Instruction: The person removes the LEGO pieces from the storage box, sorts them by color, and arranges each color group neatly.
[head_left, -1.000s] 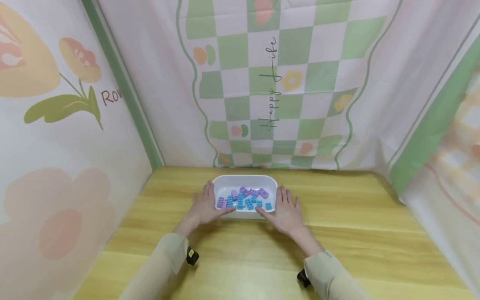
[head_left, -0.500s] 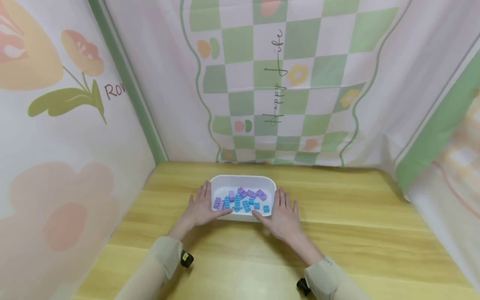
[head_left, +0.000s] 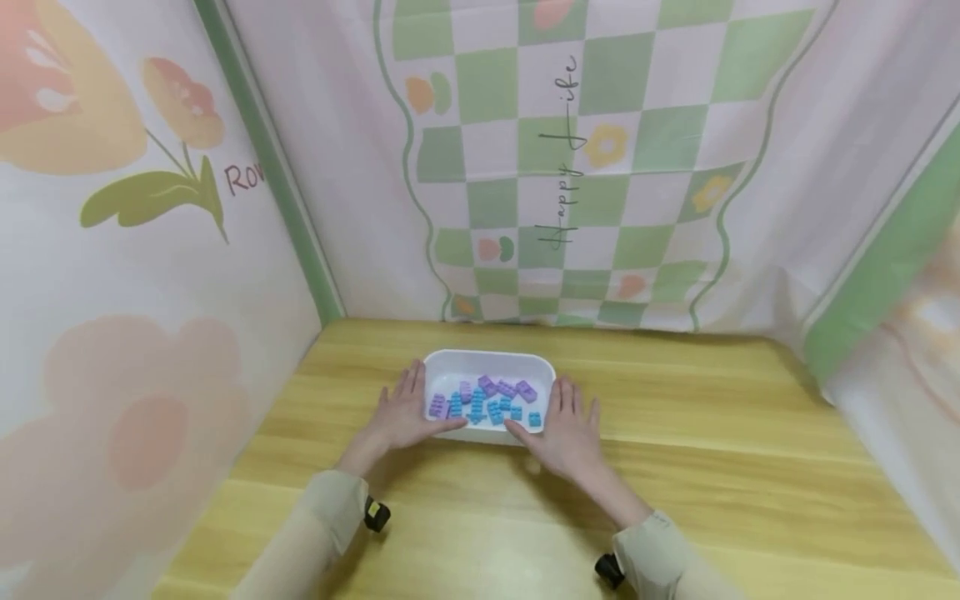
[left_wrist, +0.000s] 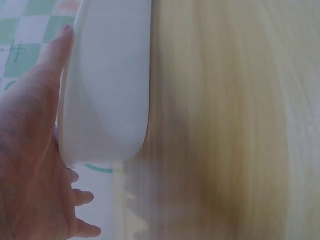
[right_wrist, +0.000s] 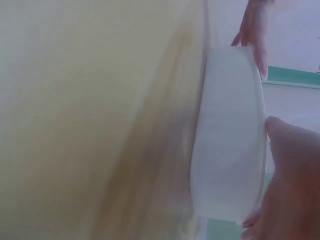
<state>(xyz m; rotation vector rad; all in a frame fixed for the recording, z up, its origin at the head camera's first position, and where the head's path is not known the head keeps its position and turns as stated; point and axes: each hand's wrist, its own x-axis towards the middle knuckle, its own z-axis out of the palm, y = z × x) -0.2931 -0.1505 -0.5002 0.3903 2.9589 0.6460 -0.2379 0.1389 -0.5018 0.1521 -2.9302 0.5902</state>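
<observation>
two hands on one white tray (head_left: 489,365), left hand (head_left: 401,417) at its left end, right hand (head_left: 568,429) at its right end. tray seems to rest on the wooden table (head_left: 480,517), near the table's far edge and the checked cloth (head_left: 495,200); base contact not fully clear. fingers on both hands are straight and spread, pressed along the end walls, with left thumb (head_left: 450,425) and right thumb (head_left: 517,431) laid out along the near rim; nothing curled tight, no block in either hand. left wrist view shows the left thumb on the rim and some fingertips poking out past the tray end; right wrist view is a bit blurry, right thumb tip at the rim, other right fingers mostly hidden. inside the tray: purple blocks (head_left: 527,391) mostly toward the far side and left end, blue blocks (head_left: 496,412) mostly nearer the front, middle to right. a few blue ones look joined, too small to be sure. progress, judging from this: both hands placed, tray held from both ends, every block in sight already in the tray, so the hold on the tray looks set up. left: letting go of the tray is not yet done, and blocks lie scattered, both colours sharing one space with no divider. no block is being handled, so any work on them reads as unstarted or paused, cannot tell which.
</observation>
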